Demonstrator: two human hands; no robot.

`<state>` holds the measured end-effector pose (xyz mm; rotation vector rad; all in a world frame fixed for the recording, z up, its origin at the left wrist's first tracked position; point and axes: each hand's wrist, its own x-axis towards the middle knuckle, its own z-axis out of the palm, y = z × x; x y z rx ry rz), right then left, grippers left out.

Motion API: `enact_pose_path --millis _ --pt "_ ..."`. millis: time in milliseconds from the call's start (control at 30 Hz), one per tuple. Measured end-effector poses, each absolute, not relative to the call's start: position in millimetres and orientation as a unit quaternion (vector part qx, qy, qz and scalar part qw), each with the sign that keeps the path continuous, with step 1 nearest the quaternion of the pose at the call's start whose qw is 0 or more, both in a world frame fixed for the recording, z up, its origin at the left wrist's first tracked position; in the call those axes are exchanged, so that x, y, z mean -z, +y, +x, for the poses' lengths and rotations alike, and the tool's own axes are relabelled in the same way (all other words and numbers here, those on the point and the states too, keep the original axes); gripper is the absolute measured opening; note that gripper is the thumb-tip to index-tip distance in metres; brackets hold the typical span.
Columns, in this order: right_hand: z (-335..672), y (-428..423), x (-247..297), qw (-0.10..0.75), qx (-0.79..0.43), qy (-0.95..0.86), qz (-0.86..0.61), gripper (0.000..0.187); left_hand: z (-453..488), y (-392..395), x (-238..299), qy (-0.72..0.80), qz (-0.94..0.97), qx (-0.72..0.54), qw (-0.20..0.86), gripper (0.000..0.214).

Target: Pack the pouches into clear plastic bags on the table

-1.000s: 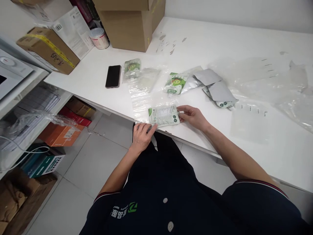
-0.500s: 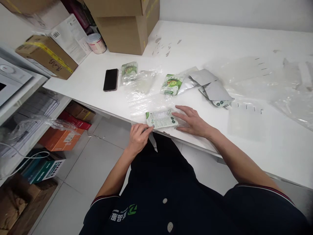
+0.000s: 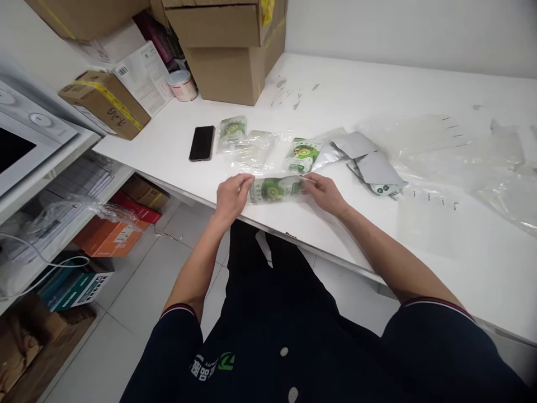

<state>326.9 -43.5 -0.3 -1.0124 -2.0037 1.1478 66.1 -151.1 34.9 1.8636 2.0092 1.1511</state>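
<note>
Between my two hands, near the table's front edge, is a green-and-white printed pouch (image 3: 272, 190) wrapped in clear plastic. My left hand (image 3: 233, 196) pinches its left end, and my right hand (image 3: 325, 193) pinches the right end at the upper corner. The pouch's green picture side faces up, seen through the plastic. Just behind it lies another green pouch (image 3: 302, 154), beside several silver-backed pouches (image 3: 361, 151). Further left, a green pouch (image 3: 232, 130) rests by crumpled clear film (image 3: 258, 148).
A black phone (image 3: 202, 143) lies on the white table (image 3: 155, 162). Cardboard boxes (image 3: 229, 73), a round tin (image 3: 183, 85) and a taped carton (image 3: 104, 104) stand at the back left. Clear plastic bags (image 3: 436, 140) spread over the right side. Left, a shelf holds a white appliance (image 3: 37, 120).
The pouch has gone from text side up to picture side up, now gripped at both ends. My right hand has closed from spread fingers to a pinch. The view has shifted slightly.
</note>
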Motion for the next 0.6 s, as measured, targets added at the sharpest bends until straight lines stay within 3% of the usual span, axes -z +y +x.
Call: enact_pose_path --millis 233,367,500,600 --pt "292 -23 7 0.241 -0.257 -0.792 -0.499 0.024 55 -93 -17 0.765 0.610 -0.195 0.071 0.027" --pt "289 -32 1 0.197 -0.155 -0.801 -0.543 0.040 63 -89 -6 0.774 0.613 -0.160 -0.007 0.025" --pt "309 -43 -12 0.239 -0.102 -0.876 -0.405 0.041 65 -101 -7 0.745 0.629 -0.206 -0.088 0.033" --pt "329 -49 -18 0.189 -0.078 -0.944 -0.260 0.047 62 -125 -13 0.679 0.695 -0.225 -0.070 0.041"
